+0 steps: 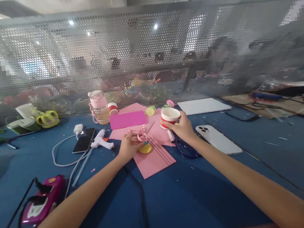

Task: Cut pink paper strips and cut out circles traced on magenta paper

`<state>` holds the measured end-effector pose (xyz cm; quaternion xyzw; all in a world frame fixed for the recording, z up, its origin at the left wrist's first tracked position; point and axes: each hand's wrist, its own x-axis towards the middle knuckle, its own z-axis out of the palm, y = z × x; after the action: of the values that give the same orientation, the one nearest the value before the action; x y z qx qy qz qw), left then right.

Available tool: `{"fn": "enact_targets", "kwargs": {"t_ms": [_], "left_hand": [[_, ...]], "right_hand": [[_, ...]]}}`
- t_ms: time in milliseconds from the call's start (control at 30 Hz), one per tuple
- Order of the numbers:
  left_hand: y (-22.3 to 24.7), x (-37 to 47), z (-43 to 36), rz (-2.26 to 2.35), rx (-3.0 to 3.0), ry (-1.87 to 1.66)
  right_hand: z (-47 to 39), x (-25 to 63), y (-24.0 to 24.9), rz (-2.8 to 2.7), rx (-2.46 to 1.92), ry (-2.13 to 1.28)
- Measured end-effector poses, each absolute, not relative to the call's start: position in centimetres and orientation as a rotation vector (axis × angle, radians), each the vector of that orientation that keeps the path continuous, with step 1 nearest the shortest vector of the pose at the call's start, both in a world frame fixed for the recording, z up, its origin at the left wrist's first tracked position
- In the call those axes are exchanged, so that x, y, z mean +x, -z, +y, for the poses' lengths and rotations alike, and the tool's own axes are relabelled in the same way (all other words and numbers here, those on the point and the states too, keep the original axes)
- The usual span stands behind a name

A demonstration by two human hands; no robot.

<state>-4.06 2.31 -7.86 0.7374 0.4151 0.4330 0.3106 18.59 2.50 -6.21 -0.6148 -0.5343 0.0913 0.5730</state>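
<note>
Near the centre of the frame, the left hand is pinching a small pink looped piece between nearly closed fingers (its exact kind is too small to tell). A yellow disc is showing just below it, over a pink sheet with dark lines. Right of centre, the right hand is curling partly open around the side of a red-and-white cup, whose mouth is facing up. A magenta sheet is lying above the left hand, while a white glue gun is resting left of centre. A white phone is lying right of the right hand, and a pink-topped bottle is standing upper left of centre.
</note>
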Motion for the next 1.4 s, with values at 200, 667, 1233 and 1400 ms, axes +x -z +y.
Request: {"fn": "enact_targets", "kwargs": {"t_ms": [200, 667, 1233, 1400], "left_hand": [[7.8, -4.6, 2.3, 1.090, 1.906, -1.188], [7.2, -4.9, 1.6, 1.201, 1.953, -1.128], [7.3, -5.0, 1.7, 1.225, 1.979, -1.060], [7.4, -5.0, 1.6, 1.237, 1.972, -1.050]], "right_hand": [[0.3, 16.7, 7.2, -1.348, -1.346, -0.164], [2.9, 20.0, 7.2, -1.252, -1.579, -0.153], [9.9, 21.7, 7.1, -1.035, -1.800, -0.301], [9.3, 19.7, 5.5, -1.031, -1.701, 0.105]]}}
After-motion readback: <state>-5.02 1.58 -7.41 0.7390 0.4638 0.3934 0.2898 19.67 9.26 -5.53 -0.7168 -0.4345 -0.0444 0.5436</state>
